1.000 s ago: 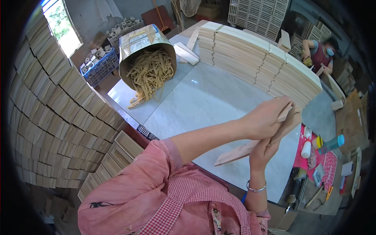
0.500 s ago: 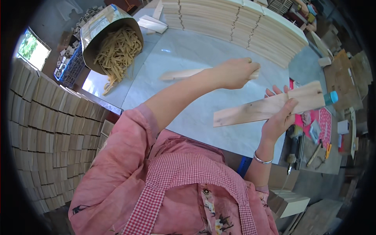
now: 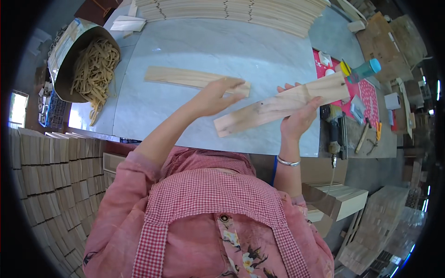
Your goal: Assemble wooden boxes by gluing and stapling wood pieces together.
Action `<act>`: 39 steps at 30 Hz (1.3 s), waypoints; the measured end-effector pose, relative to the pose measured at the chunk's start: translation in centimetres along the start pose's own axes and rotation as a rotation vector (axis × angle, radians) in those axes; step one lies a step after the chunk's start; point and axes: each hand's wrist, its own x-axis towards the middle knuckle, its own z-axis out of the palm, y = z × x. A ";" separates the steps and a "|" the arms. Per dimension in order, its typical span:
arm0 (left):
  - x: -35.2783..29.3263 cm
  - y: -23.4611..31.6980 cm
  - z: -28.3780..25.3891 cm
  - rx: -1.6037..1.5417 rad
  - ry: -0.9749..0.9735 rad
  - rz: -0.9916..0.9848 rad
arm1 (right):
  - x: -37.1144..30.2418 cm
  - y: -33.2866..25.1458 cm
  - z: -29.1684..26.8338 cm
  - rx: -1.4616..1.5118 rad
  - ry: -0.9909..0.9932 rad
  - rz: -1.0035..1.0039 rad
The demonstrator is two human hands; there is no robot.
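One pale board [image 3: 187,78] is already lying on the surface [image 3: 222,48], your left hand [image 3: 218,96] resting loosely spread at its right end. Your right hand [image 3: 297,119] is gripping another board [image 3: 271,109]. Far boards [image 3: 236,11] are sitting stacked.

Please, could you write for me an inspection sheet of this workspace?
Surface: pale marbled tabletop.
Job's things: wooden strip lies on the tabletop; dark-marked board held at a slant.
Clutter: open bag on its side, tan strips spilling out; at the right, teal bottle, wood-handled tool, orange tool.
Hands: left hand at the wooden strip's right end, grip unclear; right hand holds the board.
Cables: thin pale line below the dark tool; cord or hose, unclear.
Surroundings: stacked wooden pieces at the left, board stack at the far side.
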 end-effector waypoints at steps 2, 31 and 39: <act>-2.5 -0.1 0.9 -0.063 -0.029 -0.032 | -0.1 0.6 0.3 0.016 -0.008 0.015; -7.8 -1.2 -2.7 -0.292 0.020 -0.378 | -1.6 3.4 2.1 -0.404 -0.340 -0.396; -7.7 -2.0 -2.9 -0.518 0.118 -0.272 | -2.3 -1.9 4.7 -0.476 -0.539 -0.662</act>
